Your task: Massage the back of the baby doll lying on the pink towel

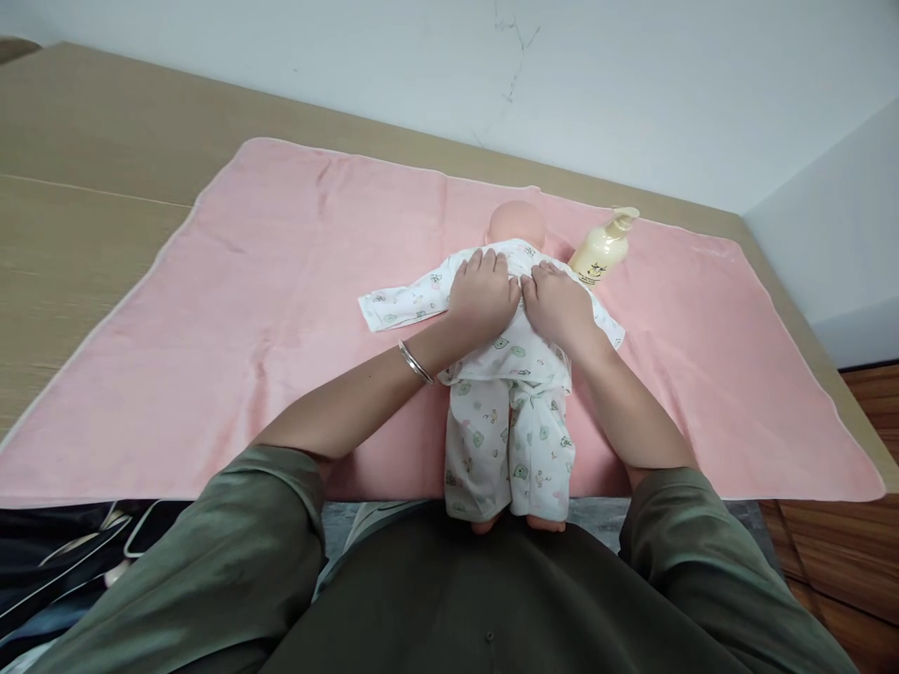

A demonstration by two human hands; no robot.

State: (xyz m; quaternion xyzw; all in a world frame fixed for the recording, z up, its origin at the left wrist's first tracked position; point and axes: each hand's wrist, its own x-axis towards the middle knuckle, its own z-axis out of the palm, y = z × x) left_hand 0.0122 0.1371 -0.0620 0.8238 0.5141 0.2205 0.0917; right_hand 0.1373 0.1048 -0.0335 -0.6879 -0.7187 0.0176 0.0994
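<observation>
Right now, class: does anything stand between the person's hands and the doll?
Nothing visible does. The left hand and right hand already rest flat on the doll, on its printed top near the shoulders. The lotion bottle lies on the pink towel beside the doll's head, clear of both hands.

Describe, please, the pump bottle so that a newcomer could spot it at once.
Find the pink towel spread over the wooden table. Near its far edge lies a baby doll; the pump bottle leans beside the doll's head, the only cream-yellow thing there.
</observation>
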